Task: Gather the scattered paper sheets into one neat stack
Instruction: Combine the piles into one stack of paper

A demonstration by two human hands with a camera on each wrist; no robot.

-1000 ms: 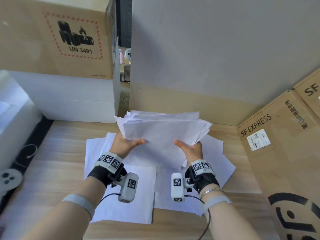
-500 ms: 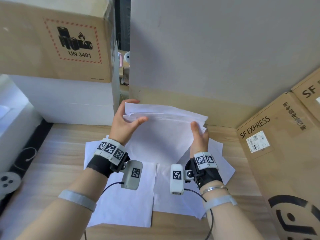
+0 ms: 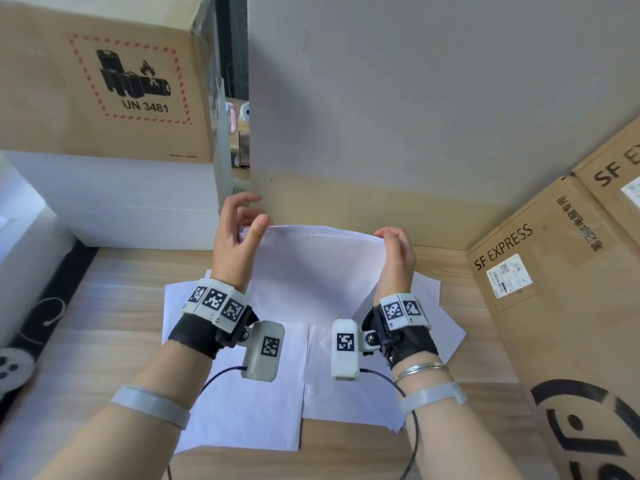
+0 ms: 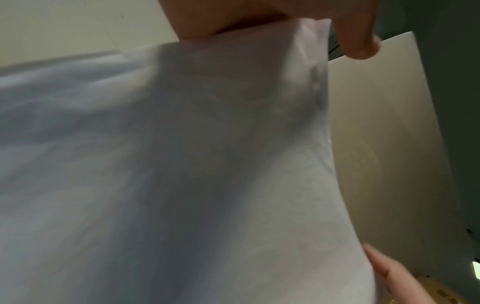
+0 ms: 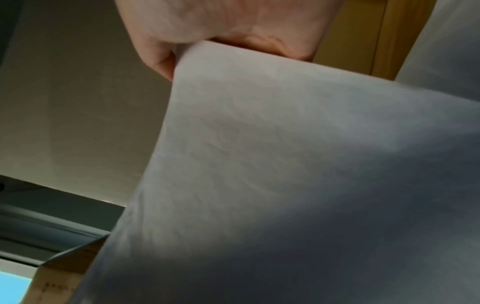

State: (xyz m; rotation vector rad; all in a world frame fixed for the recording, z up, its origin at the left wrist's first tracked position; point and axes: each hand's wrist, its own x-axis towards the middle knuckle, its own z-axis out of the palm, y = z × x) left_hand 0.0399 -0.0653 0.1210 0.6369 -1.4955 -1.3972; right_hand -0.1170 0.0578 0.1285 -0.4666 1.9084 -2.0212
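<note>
I hold a bundle of white paper sheets [image 3: 311, 268] upright above the wooden table [image 3: 104, 306], its top edge level. My left hand [image 3: 242, 230] pinches the bundle's upper left corner with thumb in front and fingers behind. My right hand [image 3: 394, 251] grips the upper right corner. Several more white sheets [image 3: 249, 403] lie overlapped on the table under my wrists. In the left wrist view the bundle [image 4: 182, 164] fills the frame below my thumb. The right wrist view shows the bundle [image 5: 285, 164] held under my palm.
A brown box marked UN 3481 [image 3: 104, 81] sits on white boxes [image 3: 121, 202] at back left. A grey wall panel [image 3: 415, 98] stands right behind the bundle. SF EXPRESS cartons [image 3: 554, 289] line the right side. A black mat [image 3: 41, 323] lies at the left edge.
The bundle has been tipped from nearly flat to upright. Both hands slid from its near edge up to its top corners, and the sheets' edges look more even.
</note>
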